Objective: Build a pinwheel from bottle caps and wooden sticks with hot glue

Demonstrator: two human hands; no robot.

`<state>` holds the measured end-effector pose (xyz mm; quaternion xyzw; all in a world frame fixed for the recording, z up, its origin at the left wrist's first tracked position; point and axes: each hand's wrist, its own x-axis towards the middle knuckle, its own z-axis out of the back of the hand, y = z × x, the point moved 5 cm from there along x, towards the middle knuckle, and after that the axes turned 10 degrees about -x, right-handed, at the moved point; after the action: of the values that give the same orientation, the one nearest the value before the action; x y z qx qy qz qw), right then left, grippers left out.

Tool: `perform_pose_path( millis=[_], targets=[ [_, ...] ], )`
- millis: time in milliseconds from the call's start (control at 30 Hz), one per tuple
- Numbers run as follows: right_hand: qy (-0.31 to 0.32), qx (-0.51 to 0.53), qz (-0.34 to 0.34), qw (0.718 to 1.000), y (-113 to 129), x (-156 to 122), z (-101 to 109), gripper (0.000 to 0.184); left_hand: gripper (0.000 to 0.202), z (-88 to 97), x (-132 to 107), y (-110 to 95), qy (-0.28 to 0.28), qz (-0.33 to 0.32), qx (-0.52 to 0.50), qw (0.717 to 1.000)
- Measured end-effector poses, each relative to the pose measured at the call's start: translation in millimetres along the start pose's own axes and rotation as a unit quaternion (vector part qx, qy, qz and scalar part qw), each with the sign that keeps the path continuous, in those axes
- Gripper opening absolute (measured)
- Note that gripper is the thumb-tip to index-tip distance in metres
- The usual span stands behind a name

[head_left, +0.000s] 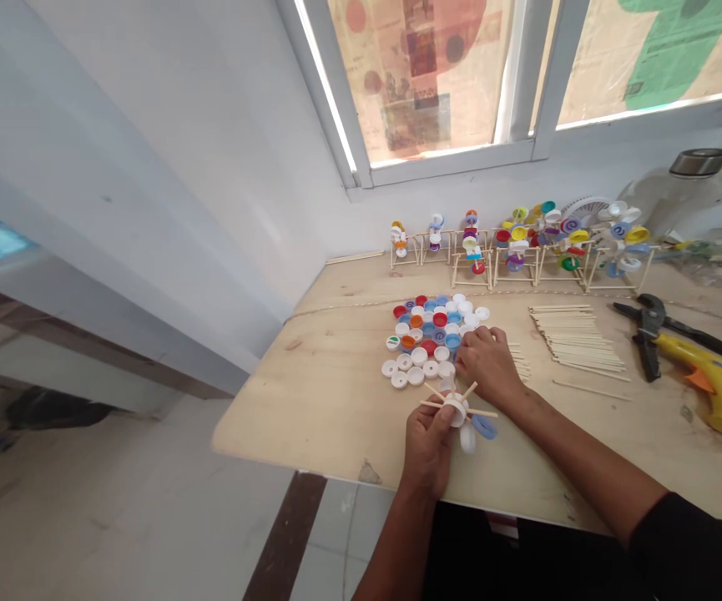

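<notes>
My left hand [428, 442] is closed around a small pinwheel [459, 409] made of a white bottle cap hub with thin wooden sticks radiating out and a blue and a white cap on two of them. It holds it just above the plywood table [310, 392]. My right hand [489, 361] rests knuckles up at the right edge of a pile of coloured and white bottle caps [429, 334], fingers curled down among the caps. Whether it grips a cap is hidden.
A bundle of wooden sticks [577, 338] lies right of the caps. A yellow glue gun [714, 380] and black pliers [648, 330] lie at the far right. Several finished cap-and-stick models [517, 242] stand along the wall under the window. The table's near edge drops to the floor.
</notes>
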<state>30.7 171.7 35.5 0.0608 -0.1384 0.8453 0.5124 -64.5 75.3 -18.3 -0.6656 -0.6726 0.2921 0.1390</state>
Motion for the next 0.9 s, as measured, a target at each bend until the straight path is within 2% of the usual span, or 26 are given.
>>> perform_pose_path(
  millis=[267, 467, 700, 900],
  targets=[
    [-0.043, 0.017, -0.005, 0.999, 2.3, 2.3, -2.1, 0.021, 0.029, 1.8, -0.2, 0.3, -0.018, -0.001, 0.005, 1.000],
    [-0.121, 0.070, -0.010, 0.990, -8.5, -9.6, 12.9, 0.017, 0.030, 0.7, -0.1, -0.1, -0.020, 0.002, 0.001, 1.000],
    [-0.178, 0.136, 0.017, 0.974, -42.2, -66.0, 30.0, 0.016, 0.028, -1.0, -0.1, 0.0, -0.015, 0.000, -0.003, 1.000],
    [-0.165, 0.108, 0.045, 0.979, -42.9, -113.1, 31.6, 0.015, 0.026, -4.8, 0.6, -2.3, -0.022, -0.004, 0.005, 1.000]
  ],
)
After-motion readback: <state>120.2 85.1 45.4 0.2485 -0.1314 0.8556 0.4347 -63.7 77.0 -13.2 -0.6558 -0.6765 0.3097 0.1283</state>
